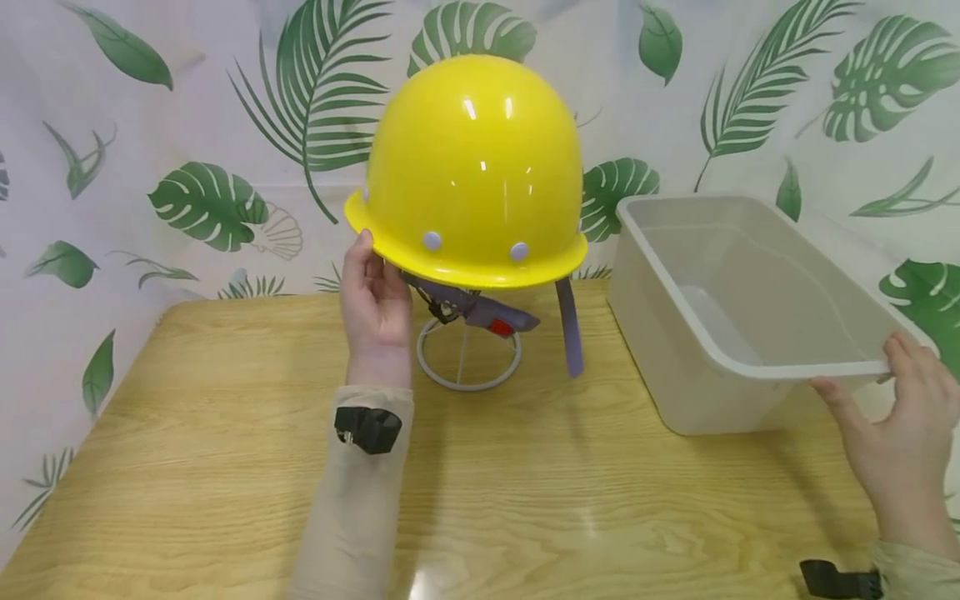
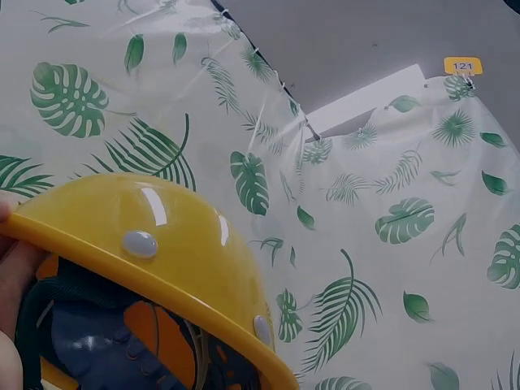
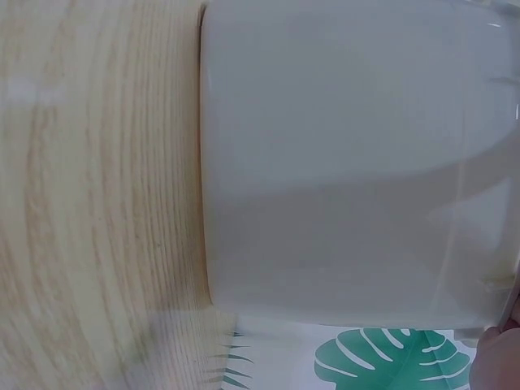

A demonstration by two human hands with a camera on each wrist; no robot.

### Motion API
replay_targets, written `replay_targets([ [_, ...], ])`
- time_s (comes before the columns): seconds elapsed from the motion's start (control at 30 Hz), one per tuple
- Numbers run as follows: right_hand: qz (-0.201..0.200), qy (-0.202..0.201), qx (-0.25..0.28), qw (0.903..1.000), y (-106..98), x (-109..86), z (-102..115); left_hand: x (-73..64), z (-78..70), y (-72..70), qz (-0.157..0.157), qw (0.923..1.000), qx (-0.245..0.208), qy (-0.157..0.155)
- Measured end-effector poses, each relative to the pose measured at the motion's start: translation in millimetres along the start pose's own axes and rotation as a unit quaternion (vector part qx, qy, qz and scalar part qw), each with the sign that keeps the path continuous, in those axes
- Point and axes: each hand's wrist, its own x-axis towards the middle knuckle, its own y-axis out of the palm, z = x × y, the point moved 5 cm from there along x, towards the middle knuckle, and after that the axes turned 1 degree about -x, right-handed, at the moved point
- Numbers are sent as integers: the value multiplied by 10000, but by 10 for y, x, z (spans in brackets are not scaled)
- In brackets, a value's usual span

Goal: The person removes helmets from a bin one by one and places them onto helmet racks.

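A yellow hard hat (image 1: 476, 167) appears over a white wire stand (image 1: 468, 387), whose round base rests on the table. My left hand (image 1: 377, 296) pinches the hat's brim on its left side, with fingers under the edge. Beneath the brim show a dark inner harness (image 2: 106, 333), a purple headband (image 1: 480, 310) with a red patch, and a strap (image 1: 570, 333) hanging at the right. Over on the right, my right hand (image 1: 903, 417) grips the front right rim of a beige plastic bin (image 1: 652, 333), thumb outside and fingers over the edge.
The wood-grain table (image 1: 225, 458) meets a leaf-patterned curtain (image 1: 217, 100) at the back and left. The bin stands on the table's right side, and nothing shows inside it. A yellow tag (image 2: 463, 66) hangs on the curtain's top edge.
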Motion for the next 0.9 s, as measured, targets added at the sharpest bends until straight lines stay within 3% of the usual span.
replay_targets([
  [0.27, -9, 21, -2, 10000, 4, 10, 9, 12, 4, -66, 197, 9997, 135, -104],
  [0.47, -76, -37, -90, 9999, -1, 18, 7, 33, -20, -108, 281, 9976, 590, -215],
  [0.73, -83, -122, -38, 9999, 13, 26, 7, 61, -61, -152, 710, 9849, 1531, -384],
  [0.9, -4, -107, -74, 9999, 23, 12, 1, 58, -82, -176, 714, 9790, 1867, -389],
])
